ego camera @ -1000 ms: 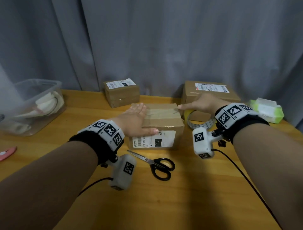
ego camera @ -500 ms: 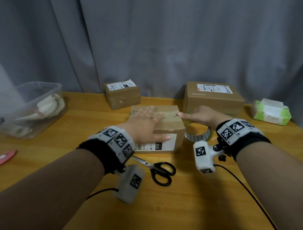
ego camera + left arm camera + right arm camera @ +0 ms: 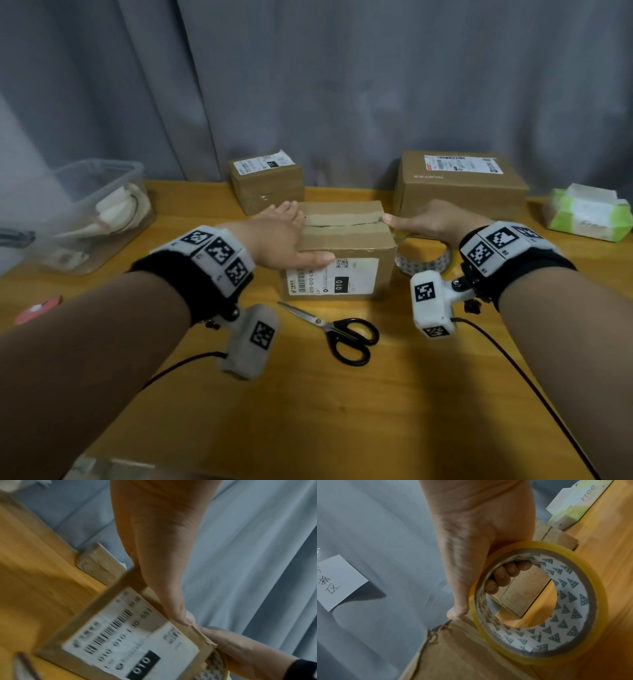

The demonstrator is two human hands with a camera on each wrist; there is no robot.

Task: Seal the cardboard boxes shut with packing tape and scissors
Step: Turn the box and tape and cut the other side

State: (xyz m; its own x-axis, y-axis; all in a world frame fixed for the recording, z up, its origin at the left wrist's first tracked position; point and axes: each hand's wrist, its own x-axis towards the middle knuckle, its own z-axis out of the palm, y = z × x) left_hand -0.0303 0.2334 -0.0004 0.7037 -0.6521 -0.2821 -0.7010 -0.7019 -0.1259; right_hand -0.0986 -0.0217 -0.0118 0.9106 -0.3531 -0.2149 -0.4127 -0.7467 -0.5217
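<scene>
My left hand (image 3: 277,240) lies flat on the box (image 3: 342,246), my right hand (image 3: 431,221) grips the tape roll (image 3: 539,601); if my palm slips, the strip wrinkles

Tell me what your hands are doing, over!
Left hand flat on the brown cardboard box. Right hand grips the clear yellowish tape roll, thumb at the box's right top edge. Black-handled scissors untouched in front; nothing blocking.
</scene>
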